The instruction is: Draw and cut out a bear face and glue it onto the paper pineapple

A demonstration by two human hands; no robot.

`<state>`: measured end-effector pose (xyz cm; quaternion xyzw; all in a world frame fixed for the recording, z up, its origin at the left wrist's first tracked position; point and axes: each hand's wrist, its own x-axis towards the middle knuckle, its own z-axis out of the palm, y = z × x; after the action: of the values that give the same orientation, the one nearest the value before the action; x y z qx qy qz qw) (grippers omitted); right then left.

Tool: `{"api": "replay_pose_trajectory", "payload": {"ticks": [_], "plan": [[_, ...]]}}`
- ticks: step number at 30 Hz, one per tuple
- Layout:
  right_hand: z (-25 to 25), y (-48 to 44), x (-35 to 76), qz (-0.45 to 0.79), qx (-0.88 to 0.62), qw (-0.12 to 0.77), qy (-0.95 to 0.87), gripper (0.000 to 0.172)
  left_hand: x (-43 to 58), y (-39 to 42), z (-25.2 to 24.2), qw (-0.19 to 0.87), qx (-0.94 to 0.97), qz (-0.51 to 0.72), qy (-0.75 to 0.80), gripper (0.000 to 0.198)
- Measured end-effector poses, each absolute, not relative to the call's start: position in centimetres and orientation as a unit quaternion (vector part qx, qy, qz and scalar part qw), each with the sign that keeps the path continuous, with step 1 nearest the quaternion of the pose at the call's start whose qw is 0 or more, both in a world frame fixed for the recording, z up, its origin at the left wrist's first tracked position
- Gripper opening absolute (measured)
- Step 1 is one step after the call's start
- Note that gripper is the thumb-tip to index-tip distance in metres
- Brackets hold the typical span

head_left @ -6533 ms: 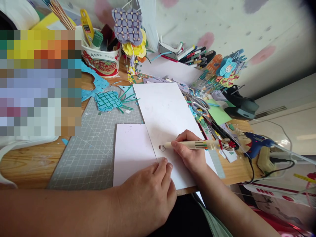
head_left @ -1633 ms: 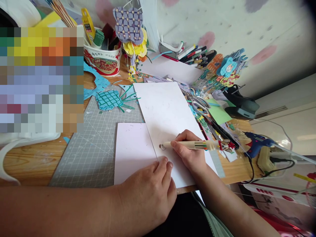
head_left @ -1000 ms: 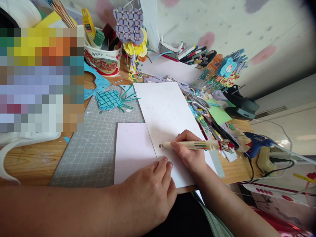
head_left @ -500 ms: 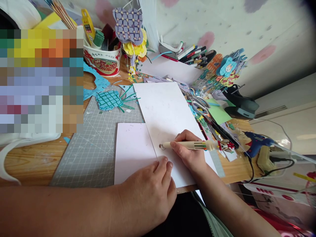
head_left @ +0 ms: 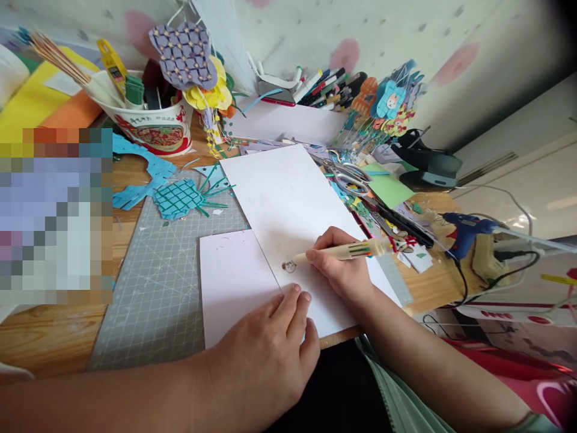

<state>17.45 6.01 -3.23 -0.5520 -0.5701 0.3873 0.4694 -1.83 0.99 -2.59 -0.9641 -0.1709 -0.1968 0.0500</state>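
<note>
My right hand (head_left: 343,270) grips a cream multicolour pen (head_left: 347,251), whose tip touches a small drawn figure (head_left: 288,266) on a white sheet (head_left: 288,204). My left hand (head_left: 265,355) lies flat, fingers together, pressing on the near edge of that sheet where it overlaps a pale pink sheet (head_left: 234,282). Both sheets lie on a grey cutting mat (head_left: 157,282) on the wooden table (head_left: 40,337).
A printed tub (head_left: 153,123) of tools, a blue woven paper piece (head_left: 178,197) and paper flowers (head_left: 198,66) stand at the back. Scissors (head_left: 349,174), pens (head_left: 324,84), a green sheet (head_left: 390,189), a stapler (head_left: 428,165) and a blue glue gun (head_left: 466,228) crowd the right side.
The view has shifted, so everything sits further left and lower in the picture. Both hands keep their positions on the sheet, with the pen tip still at the small figure.
</note>
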Motion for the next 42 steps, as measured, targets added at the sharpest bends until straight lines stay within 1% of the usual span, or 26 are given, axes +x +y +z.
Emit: {"api": "replay_pose_trajectory", "payload": {"ticks": [12,24,31,33,34,36,38,40,42], "plan": [[-2.55,6.03,17.18,0.378,-0.534,0.421,-0.628,0.024,-1.65,1.21,-2.36,0.043,-0.963,-0.205,-0.171,0.021],[-2.35,5.97,17.37,0.373,-0.538,0.412,-0.634,0.024,-1.7,1.28,-2.45,0.053,-0.962,-0.204,-0.171,0.021],[-2.48,6.11,17.25,0.391,-0.529,0.415,-0.629,0.025,-1.8,1.25,-2.53,0.048,-0.965,-0.194,-0.167,0.022],[-2.74,6.14,17.32,0.393,-0.534,0.444,-0.603,0.024,-1.83,1.32,-2.39,0.046,-0.967,-0.187,-0.166,0.022],[-2.87,6.19,17.39,0.391,-0.538,0.476,-0.575,0.024,-1.85,1.37,-2.3,0.046,-0.968,-0.185,-0.164,0.022],[-3.07,6.39,17.59,0.377,-0.539,0.568,-0.495,0.025,-1.86,1.43,-2.13,0.046,-0.969,-0.179,-0.161,0.022],[-3.14,6.62,17.8,0.358,-0.525,0.643,-0.428,0.03,-1.84,1.48,-2.0,0.046,-0.971,-0.178,-0.156,0.022],[-3.14,6.72,17.97,0.349,-0.518,0.666,-0.408,0.034,-1.82,1.51,-1.94,0.046,-0.97,-0.182,-0.154,0.021],[-3.2,6.55,18.07,0.363,-0.524,0.642,-0.426,0.034,-1.78,1.54,-1.91,0.045,-0.968,-0.187,-0.16,0.02]]}}
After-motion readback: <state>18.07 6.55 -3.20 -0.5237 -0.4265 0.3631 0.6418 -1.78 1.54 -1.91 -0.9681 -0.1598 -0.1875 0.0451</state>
